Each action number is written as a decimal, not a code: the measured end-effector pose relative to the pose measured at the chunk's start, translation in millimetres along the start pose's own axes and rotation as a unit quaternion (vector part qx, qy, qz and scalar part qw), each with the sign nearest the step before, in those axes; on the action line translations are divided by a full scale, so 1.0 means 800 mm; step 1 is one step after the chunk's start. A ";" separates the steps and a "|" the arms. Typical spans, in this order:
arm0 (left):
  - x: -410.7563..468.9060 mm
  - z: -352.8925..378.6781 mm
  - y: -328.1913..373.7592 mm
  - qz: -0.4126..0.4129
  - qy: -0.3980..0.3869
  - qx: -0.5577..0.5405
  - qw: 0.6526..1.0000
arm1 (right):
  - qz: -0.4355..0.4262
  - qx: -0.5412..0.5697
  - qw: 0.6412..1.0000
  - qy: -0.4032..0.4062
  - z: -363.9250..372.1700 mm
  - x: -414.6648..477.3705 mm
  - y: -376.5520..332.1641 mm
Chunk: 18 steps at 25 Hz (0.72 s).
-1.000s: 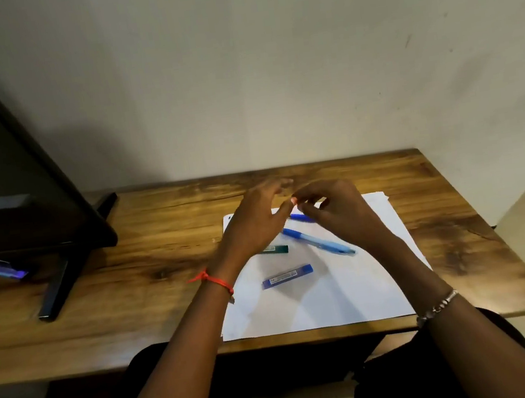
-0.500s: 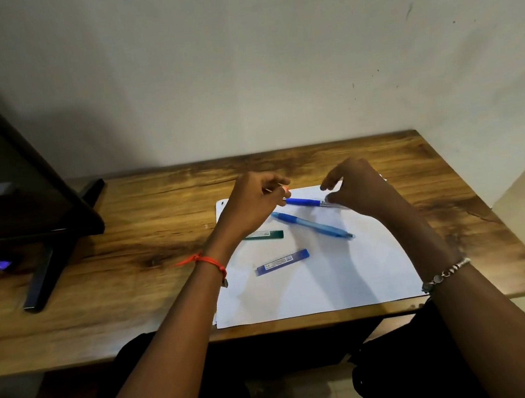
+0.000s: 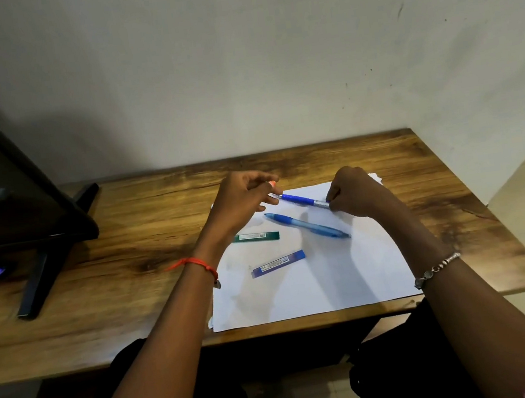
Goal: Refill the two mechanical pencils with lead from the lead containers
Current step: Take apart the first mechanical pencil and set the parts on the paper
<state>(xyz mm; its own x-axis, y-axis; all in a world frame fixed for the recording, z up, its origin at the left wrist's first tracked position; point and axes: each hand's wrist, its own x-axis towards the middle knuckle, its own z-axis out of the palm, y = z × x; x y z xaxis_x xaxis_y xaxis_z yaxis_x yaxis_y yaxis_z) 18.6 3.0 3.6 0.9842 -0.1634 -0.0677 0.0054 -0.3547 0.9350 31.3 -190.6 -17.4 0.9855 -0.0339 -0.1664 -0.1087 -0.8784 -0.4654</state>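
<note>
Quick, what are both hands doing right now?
Left hand: fingers curled at the dark blue pencil's end; cannot tell if they pinch it.
Right hand: closed, holding that pencil's other end.

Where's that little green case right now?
Head view: the green case lies on the white paper by the left wrist, between the light-blue pencil and the blue case.
</note>
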 end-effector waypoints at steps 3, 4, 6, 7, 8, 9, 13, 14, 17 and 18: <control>0.001 0.003 0.001 0.065 0.082 0.065 0.992 | -0.033 0.152 0.988 0.002 -0.019 -0.012 -0.008; 0.002 0.005 -0.001 0.122 0.110 0.127 0.978 | -0.049 0.221 0.974 0.011 -0.024 -0.016 -0.011; 0.003 0.007 -0.005 0.239 0.115 0.273 0.925 | -0.086 0.332 0.939 0.005 -0.030 -0.024 -0.018; 0.002 0.009 -0.005 0.286 0.115 0.343 0.887 | -0.105 0.370 0.923 -0.011 -0.030 -0.027 -0.022; 0.002 0.011 -0.006 0.325 0.125 0.403 0.846 | -0.120 0.401 0.908 -0.031 -0.029 -0.029 -0.026; 0.002 0.014 -0.006 0.350 0.142 0.447 0.811 | -0.133 0.428 0.892 -0.050 -0.027 -0.031 -0.030; -0.003 0.019 0.002 0.340 0.164 0.369 0.849 | -0.135 0.538 0.831 -0.043 -0.020 -0.032 -0.041; -0.006 0.019 0.006 0.295 0.124 0.276 0.906 | -0.126 0.557 0.820 -0.028 -0.018 -0.031 -0.043; -0.009 0.023 0.012 0.207 0.063 0.149 0.965 | -0.105 0.582 0.806 0.012 -0.013 -0.031 -0.047; -0.009 0.025 0.013 0.196 0.058 0.140 0.969 | -0.097 0.589 0.802 0.022 -0.012 -0.031 -0.047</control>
<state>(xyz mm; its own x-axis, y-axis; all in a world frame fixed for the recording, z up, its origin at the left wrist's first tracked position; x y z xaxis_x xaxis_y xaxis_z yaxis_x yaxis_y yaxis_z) 7.7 -17.8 6.8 0.9142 -0.2367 0.3289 -0.4052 -0.5248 0.7486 12.1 -161.0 12.7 0.9996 0.0100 0.0264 0.0240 0.1905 -0.9814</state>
